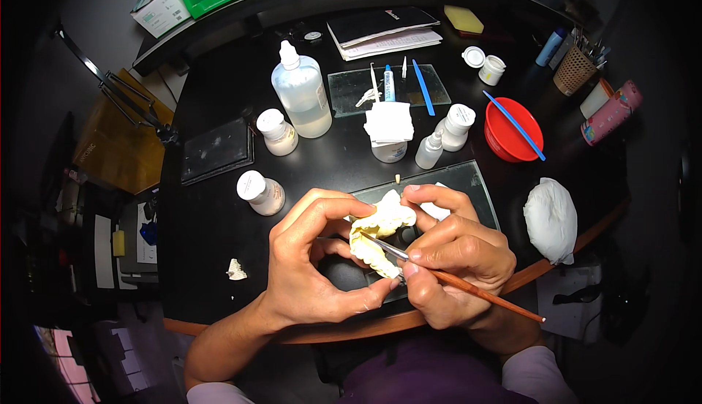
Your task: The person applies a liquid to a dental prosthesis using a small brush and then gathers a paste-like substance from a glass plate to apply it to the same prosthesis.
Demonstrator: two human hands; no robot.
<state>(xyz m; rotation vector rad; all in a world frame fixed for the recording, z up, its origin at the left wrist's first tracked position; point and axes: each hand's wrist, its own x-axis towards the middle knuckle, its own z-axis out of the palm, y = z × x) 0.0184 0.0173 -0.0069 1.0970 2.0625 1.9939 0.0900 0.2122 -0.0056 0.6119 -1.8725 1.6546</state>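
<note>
A pale yellow, horseshoe-shaped dental cast [382,220] is held up above the near middle of the table. My left hand [311,261] grips it from the left, fingers at its far edge and thumb at its near end. Between the thumb and fingers of my right hand [461,261] is a slim brush [479,295] with a brown wooden handle and metal ferrule. Its tip meets the inner side of the cast's left part. My right index finger is raised close to the cast's far right edge. Under both hands lies a glass plate [475,188], partly covered by them.
Beyond the hands stand white-capped jars [278,133], a large clear squeeze bottle [301,93] and a small dropper bottle [429,149]. A red bowl [504,144] with a blue stick and a white wrapped bundle [550,221] are on the right. A cast fragment [236,270] lies left.
</note>
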